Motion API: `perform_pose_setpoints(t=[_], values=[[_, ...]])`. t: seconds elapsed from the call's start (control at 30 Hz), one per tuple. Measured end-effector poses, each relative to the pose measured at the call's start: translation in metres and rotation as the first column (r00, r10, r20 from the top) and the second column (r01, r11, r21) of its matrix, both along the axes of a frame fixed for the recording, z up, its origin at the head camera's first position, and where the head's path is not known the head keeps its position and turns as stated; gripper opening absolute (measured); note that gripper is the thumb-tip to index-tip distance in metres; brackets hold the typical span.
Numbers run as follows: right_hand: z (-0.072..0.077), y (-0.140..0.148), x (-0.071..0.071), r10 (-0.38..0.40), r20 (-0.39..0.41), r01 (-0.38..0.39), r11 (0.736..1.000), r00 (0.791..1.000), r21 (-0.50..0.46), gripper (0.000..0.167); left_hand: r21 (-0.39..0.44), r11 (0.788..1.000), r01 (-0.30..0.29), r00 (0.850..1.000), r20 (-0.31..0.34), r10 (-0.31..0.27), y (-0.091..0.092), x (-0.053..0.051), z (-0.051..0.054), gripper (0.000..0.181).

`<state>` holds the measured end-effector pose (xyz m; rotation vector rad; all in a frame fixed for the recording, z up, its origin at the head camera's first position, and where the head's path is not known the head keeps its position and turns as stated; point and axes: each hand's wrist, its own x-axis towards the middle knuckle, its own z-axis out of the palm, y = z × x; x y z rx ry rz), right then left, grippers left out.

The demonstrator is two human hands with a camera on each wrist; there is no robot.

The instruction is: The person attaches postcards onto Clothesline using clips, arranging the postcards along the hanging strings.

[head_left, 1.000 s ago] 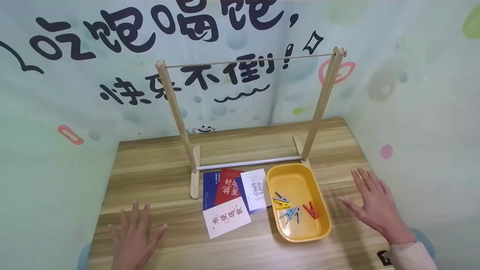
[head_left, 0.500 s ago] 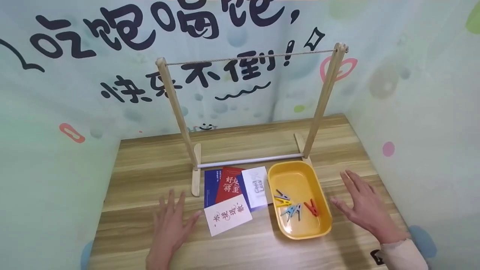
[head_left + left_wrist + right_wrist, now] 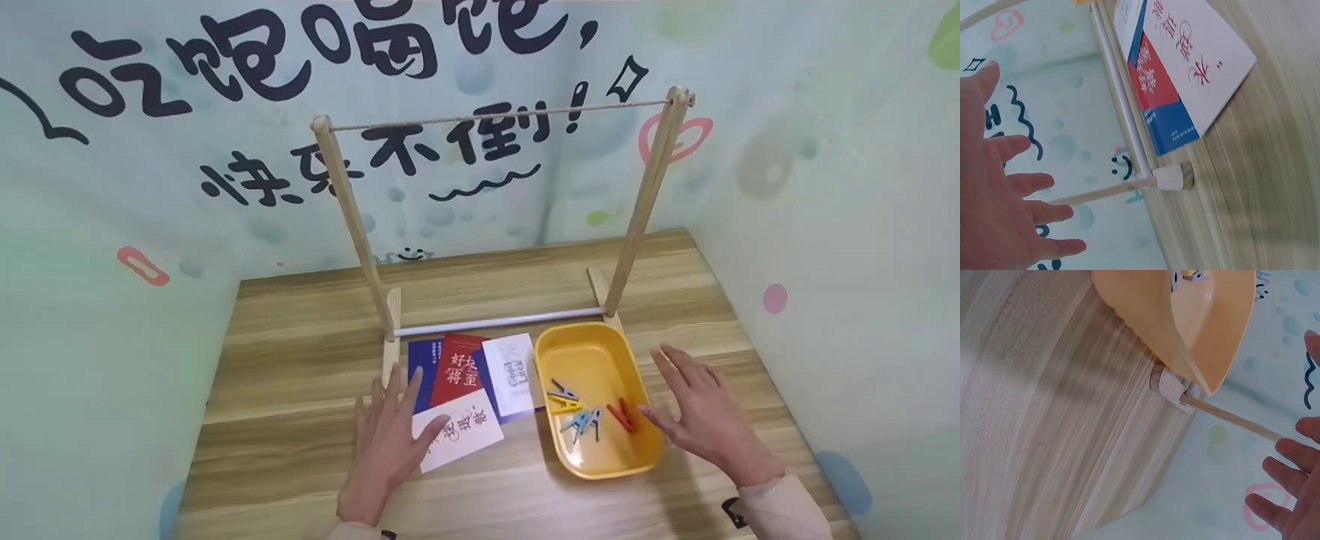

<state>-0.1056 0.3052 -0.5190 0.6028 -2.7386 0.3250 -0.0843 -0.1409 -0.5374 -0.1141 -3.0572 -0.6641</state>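
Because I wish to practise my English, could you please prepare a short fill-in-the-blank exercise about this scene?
1. The rope runs between ____ wooden posts.
2. In the head view, the cards lie to the ____ of the tray.
3. The clothespin nearest the right hand is coloured ____.

Missing words: two; left; red.

The desk (image 3: 285, 345) is wood-grained, light brown with darker streaks. Behind it stands a pale blue wall (image 3: 300, 240) bearing two lines of black characters (image 3: 255, 56), with a star outline (image 3: 627, 79), a wavy line (image 3: 484, 186), a pink heart (image 3: 697, 144), a green dot (image 3: 598, 217) and, low down, a smiley (image 3: 410, 255). The left wall (image 3: 75, 337) shows a red ring (image 3: 142, 266); the right wall (image 3: 855, 225) carries a pink dot (image 3: 775, 298) and, lower, a blue dot (image 3: 845, 480).
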Motion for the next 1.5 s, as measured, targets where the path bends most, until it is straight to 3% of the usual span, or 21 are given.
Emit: perform_pose_setpoints(t=[0.37, 0.57, 0.8, 1.1, 1.5], values=[[-0.006, -0.017, -0.002, 0.073, -0.018, -0.072, 0.996, 0.997, 0.046, 0.084, 0.015, 0.995, 0.095, 0.995, -0.036, -0.095, 0.035, -0.004, -0.002, 0.079], [-0.013, -0.029, -0.001, 0.112, -0.017, -0.11, 0.989, 0.994, 0.096, 0.08, 0.068, 0.986, 0.149, 0.989, -0.009, -0.149, 0.06, -0.007, -0.008, 0.079], [-0.021, -0.045, -0.001, 0.145, 0.018, -0.146, 0.976, 0.989, 0.159, 0.082, 0.104, 0.972, 0.21, 0.974, 0.067, -0.218, 0.09, -0.01, -0.016, 0.082], [-0.028, -0.053, -0.002, 0.182, 0.026, -0.184, 0.965, 0.983, 0.186, 0.082, 0.152, 0.964, 0.217, 0.961, 0.142, -0.239, 0.11, -0.014, -0.018, 0.082], [-0.04, -0.063, -0.007, 0.23, 0.101, -0.247, 0.944, 0.968, 0.219, 0.088, 0.211, 0.957, 0.201, 0.958, 0.163, -0.237, 0.137, -0.014, -0.039, 0.077]])
